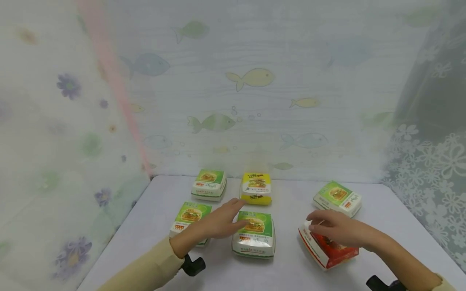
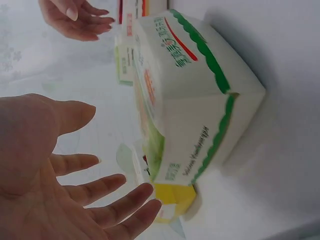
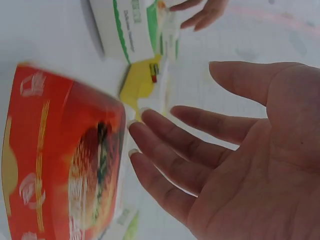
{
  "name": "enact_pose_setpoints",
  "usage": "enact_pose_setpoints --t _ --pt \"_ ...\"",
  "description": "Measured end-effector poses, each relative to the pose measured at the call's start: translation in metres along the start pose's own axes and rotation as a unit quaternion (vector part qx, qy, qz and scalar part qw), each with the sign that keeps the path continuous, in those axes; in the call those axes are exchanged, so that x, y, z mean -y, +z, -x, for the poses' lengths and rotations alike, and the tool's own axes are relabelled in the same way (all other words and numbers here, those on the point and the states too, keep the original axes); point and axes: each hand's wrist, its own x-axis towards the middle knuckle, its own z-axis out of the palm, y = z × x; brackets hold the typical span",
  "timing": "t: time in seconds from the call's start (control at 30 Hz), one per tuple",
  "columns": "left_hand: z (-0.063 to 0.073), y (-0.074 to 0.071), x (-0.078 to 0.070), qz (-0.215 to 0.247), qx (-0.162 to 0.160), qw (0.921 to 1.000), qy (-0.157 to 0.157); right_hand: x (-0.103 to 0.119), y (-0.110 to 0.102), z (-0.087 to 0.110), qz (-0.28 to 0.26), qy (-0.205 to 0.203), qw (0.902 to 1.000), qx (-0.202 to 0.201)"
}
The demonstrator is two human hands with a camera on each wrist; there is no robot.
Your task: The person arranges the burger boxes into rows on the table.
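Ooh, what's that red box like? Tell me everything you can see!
The red box looks like folded, shiny card and seems closed. A big burger picture covers part of its top; one side is plain red-and-gold patterned, another mostly white with red marks. It sits turned at an angle on the white table, with a green-topped box behind it. The person's right grip hovers over it, fingers spread; I can't see any finger plainly touching it.

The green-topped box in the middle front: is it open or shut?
Shut. On this box, the left wrist view shows lid and base meeting along the green edge.
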Motion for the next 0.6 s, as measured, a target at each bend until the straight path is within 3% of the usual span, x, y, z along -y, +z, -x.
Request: enact_pose_setpoints --t 0.37,0.6 --pt "-0.027 0.003 -0.037 0.013 0.019 0.9989 0.042 -0.022 -0.032 0.013 0.046 0.039 0.9973 -0.042" --pt "-0.052 0.01 -0.059 0.011 0.025 0.9981 0.056 -0.046 -0.06 0.012 0.105 0.05 0.9891 -0.09"
